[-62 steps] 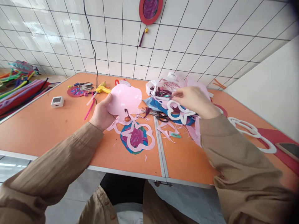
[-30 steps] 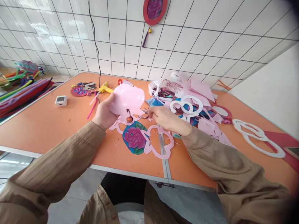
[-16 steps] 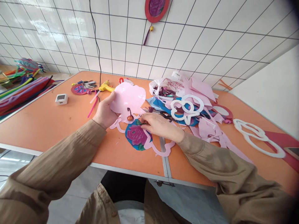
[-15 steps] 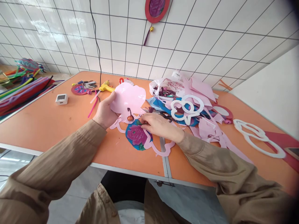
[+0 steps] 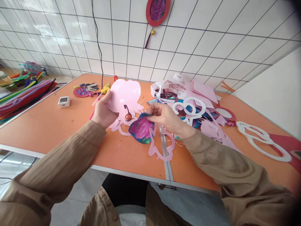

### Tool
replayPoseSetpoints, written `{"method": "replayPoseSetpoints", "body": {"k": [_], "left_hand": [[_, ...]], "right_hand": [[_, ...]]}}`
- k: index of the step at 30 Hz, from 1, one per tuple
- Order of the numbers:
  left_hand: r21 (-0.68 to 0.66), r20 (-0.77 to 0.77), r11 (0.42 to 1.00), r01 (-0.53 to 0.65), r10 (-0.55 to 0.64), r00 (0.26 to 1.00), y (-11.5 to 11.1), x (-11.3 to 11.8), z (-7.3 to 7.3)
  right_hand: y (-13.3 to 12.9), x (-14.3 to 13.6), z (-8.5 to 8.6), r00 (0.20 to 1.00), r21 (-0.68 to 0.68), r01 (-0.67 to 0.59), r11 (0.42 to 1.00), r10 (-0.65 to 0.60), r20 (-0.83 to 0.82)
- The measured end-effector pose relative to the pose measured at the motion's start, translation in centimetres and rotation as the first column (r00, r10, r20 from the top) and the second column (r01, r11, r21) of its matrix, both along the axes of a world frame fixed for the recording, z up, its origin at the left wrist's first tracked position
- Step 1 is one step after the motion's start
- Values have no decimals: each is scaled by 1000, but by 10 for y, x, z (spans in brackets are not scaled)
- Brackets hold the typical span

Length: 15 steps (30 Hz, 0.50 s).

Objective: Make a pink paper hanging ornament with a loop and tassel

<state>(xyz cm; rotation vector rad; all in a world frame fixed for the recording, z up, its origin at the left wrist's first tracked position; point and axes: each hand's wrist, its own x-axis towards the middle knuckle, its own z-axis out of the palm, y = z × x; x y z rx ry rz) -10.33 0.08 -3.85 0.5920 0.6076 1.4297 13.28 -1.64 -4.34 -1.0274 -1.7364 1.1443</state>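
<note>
My left hand [image 5: 104,110] grips the left edge of a pink scalloped sheet [image 5: 125,92], thumb on its face, holding it above the table. A dark cord with an orange bead [image 5: 128,117] shows at its lower edge. My right hand [image 5: 162,116] pinches the top edge of a blue fabric piece with a purple rose [image 5: 141,129], which hangs bent from the fingertips. Beside the fabric, a pink cut-out outline [image 5: 171,152] lies partly under my right hand. More pink scraps [image 5: 122,128] lie below the sheet.
A yellow glue gun [image 5: 106,88] lies behind my left hand, near keys [image 5: 91,87] and a small white device [image 5: 64,101]. White cut-out frames [image 5: 190,108] and pink scraps [image 5: 211,131] are heaped on the right. Colourful pipe cleaners [image 5: 25,94] lie far left.
My right hand has lifted the rose fabric by its top edge, and the fabric now bends. The pink sheet in my left hand has shifted slightly left and tilted.
</note>
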Motion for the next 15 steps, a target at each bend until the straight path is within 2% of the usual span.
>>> {"method": "replayPoseSetpoints", "body": {"k": [3,6,11,15], "left_hand": [[27,-40,999,-32,33,999,0,0,-1],[36,-64,996,-79,81,995,0,1,-3],[69,-72,991,-115,120,990,0,1,-3],[52,-63,996,-71,74,995,-2,4,-4]], "right_hand": [[4,5,4,989,29,146,989,-145,-32],[5,10,11,979,23,194,981,-192,-73],[-3,12,27,980,19,163,986,-160,-120],[-19,6,41,981,-14,85,996,-86,-176]]}}
